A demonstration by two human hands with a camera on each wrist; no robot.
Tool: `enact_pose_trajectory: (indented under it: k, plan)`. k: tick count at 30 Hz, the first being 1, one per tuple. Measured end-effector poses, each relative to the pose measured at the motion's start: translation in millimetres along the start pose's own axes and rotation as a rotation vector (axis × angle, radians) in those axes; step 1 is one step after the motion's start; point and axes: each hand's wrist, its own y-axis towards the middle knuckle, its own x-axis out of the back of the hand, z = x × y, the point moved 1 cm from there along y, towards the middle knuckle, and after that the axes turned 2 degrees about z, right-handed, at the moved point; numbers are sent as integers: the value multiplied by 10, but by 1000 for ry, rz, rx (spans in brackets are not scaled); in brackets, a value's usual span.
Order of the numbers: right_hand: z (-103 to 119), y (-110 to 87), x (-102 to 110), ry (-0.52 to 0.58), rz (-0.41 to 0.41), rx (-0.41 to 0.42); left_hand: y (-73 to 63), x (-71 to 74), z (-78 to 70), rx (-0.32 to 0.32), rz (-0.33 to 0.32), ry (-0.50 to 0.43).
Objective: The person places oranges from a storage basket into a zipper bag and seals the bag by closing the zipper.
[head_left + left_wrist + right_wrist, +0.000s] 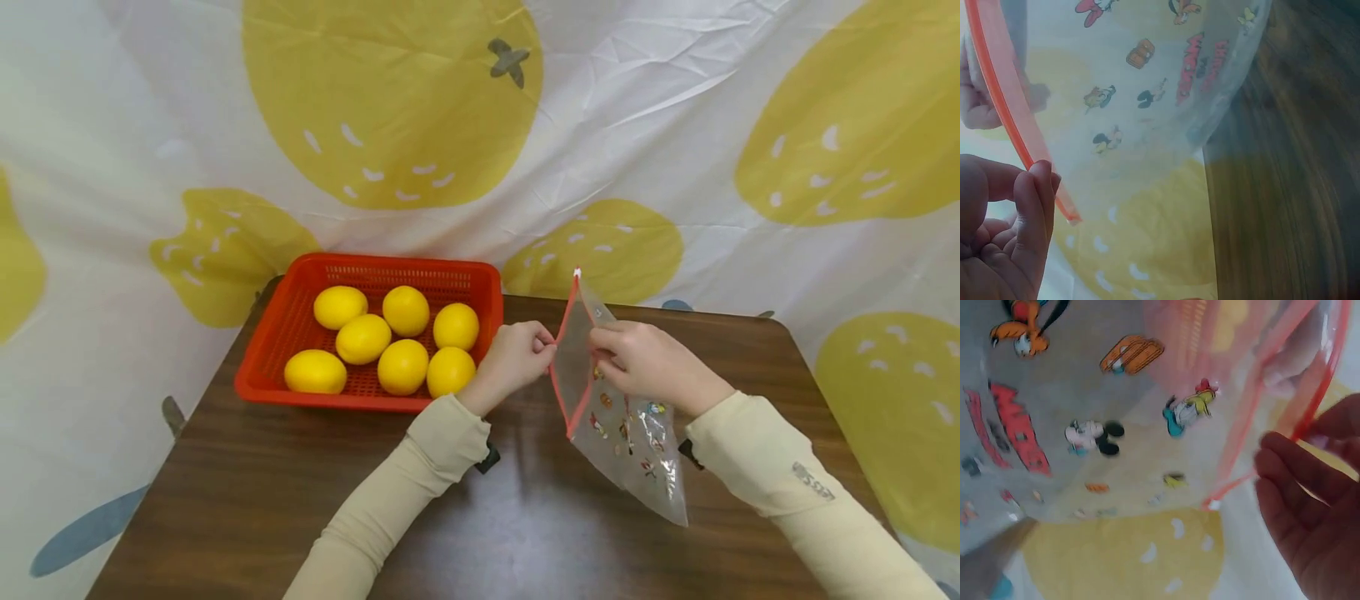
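Note:
A clear zip bag (637,450) with a red zip edge and small cartoon prints hangs between both hands over the table. Its mouth gapes, the two red edges spread apart. My left hand (517,354) pinches one red edge between thumb and fingers, as the left wrist view shows with the hand (1010,219) at the zip strip. Opposite it, my right hand (637,358) pinches the other red edge; in the right wrist view the fingers (1291,481) lie along that strip. Nothing shows inside the bag.
A red plastic basket (258,379) holding several yellow lemons (363,339) stands on the brown wooden table (315,475), left of my left hand. Behind the table hangs a white cloth (637,108) printed with large yellow lemons.

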Motion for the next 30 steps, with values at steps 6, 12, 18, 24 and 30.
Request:
enact_pose_trajectory:
  k: [6, 12, 18, 24, 30]
  plan:
    - [-43, 48, 28, 27, 43, -253, -14, -3, 12, -32, -47, 20]
    - [-137, -4, 150, 0, 78, -429, -40, 32, 84, 7, -96, 35]
    - [-214, -119, 334, -26, 66, -557, -71, 73, 182, 10, -131, 93]
    - [-255, -195, 475, -52, 23, -572, -97, 110, 233, 21, -133, 76]
    - [-278, -239, 520, -52, -5, -561, -119, 131, 262, 58, -110, 27]
